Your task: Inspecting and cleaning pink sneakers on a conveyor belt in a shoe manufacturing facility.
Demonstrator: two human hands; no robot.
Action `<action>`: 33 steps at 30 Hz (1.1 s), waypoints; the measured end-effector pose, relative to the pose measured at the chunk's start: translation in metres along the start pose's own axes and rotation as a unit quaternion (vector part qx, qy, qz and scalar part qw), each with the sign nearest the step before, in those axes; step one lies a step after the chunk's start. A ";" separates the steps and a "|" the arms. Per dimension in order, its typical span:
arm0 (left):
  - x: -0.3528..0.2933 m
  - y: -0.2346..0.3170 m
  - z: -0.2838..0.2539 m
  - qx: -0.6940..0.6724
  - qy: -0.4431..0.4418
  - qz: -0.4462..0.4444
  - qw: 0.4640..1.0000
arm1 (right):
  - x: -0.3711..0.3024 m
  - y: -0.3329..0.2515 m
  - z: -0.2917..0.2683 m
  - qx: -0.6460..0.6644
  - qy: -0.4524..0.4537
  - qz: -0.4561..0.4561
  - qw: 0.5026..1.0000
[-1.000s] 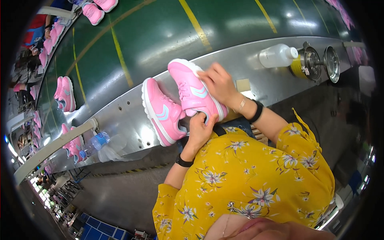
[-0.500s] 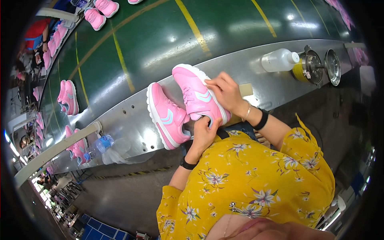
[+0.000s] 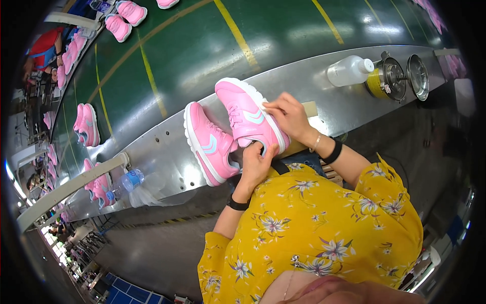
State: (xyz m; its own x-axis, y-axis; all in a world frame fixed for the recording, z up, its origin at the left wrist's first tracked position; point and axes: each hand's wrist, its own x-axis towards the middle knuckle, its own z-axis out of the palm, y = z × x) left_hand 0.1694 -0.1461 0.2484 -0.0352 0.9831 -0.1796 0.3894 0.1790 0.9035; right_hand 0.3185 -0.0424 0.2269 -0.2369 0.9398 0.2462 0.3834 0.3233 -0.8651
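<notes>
A pink sneaker [image 3: 248, 114] with a white sole and pale blue chevrons rests on the metal ledge, toe pointing away and slightly left. My left hand [image 3: 257, 162] grips it at the heel, fingers inside the opening and thumb outside. At the sneaker's right side, my right hand [image 3: 289, 115] has its thumb and index finger pinched together against the white sole edge. Whether a small thing sits between those fingertips cannot be made out. A matching sneaker [image 3: 205, 137] stands close on the left, its heel next to my left hand.
Beyond the metal ledge [image 3: 167, 152] runs a green belt [image 3: 187, 55] carrying pink sneakers [image 3: 131, 12]. To the right are a beige block [image 3: 310, 108], a white bottle [image 3: 349, 71], a metal pot [image 3: 390, 78] and its lid [image 3: 418, 77]. A water bottle [image 3: 129, 181] lies left.
My right fingertips have slid slightly along the sole edge toward the heel. The left hand keeps its grip on the sneaker. The whole view has shifted a little.
</notes>
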 end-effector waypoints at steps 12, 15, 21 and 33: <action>-0.009 -0.017 -0.004 -0.013 0.015 -0.021 1.000 | -0.007 0.005 -0.132 -0.158 0.203 0.030 0.966; -0.012 -0.019 -0.004 -0.015 0.016 -0.036 0.999 | 0.002 0.005 -0.165 -0.208 0.247 0.007 0.946; -0.013 -0.020 -0.002 -0.006 0.014 -0.040 0.999 | 0.033 0.011 -0.199 -0.286 0.312 -0.093 0.901; -0.008 -0.022 0.000 -0.053 0.017 -0.021 0.998 | 0.052 0.020 -0.206 -0.358 0.225 -0.113 0.899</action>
State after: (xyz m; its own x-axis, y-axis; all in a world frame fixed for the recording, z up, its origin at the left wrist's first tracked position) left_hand 0.1615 -0.1580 0.2299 -0.0812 0.9749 -0.2074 0.2883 0.2221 0.9314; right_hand 0.4977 0.0359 0.3127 -0.0582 0.7382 0.6721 0.8855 0.3490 -0.3066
